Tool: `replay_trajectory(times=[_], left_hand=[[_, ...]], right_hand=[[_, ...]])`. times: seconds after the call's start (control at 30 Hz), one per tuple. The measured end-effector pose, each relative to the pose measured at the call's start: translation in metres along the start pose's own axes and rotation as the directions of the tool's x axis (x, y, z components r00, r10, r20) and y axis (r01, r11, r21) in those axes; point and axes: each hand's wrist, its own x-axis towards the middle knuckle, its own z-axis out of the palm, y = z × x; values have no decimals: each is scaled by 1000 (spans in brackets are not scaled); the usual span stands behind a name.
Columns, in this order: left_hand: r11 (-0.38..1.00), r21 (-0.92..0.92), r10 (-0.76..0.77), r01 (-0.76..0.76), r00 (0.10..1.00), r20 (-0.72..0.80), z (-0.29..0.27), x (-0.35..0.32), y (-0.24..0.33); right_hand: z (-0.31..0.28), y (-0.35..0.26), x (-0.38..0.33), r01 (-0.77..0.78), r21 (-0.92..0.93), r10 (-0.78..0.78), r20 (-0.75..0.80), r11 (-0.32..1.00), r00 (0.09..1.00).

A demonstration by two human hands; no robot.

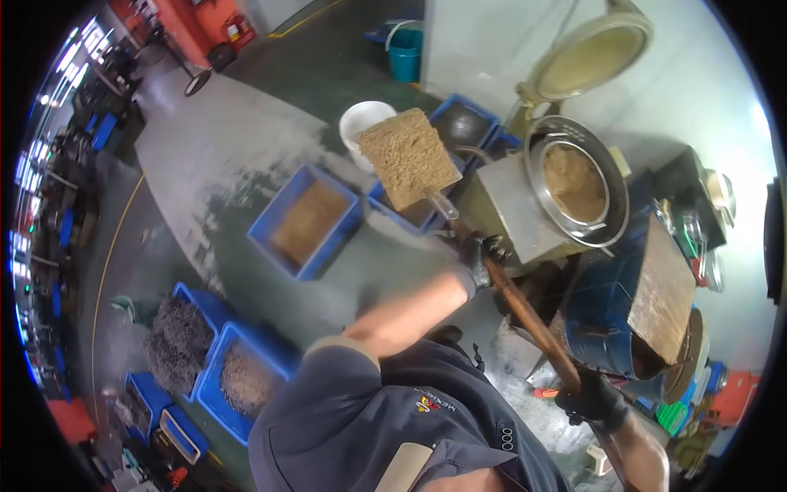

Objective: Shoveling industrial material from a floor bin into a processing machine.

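Black gloves cover the left hand (480, 256) and the right hand (596, 400). The shirt (361, 418) at six o'clock is dark navy, short-sleeved, with a small coloured chest emblem.

Light: bright, even, glare at right wall | Edges: strong fisheye bend, black corners | Blur: perhaps slight softness
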Motion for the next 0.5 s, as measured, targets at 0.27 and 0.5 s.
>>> replay_trajectory(times=[0.27,0.5], left_hand=[[999,-39,25,-36,969,-246,-158,22,175],[973,103,229,-209,783,-578,-377,121,289]], right_hand=[[137,-44,185,32,67,-54,347,997,936],[257,-60,328,173,-749,-402,-133,639,906]])
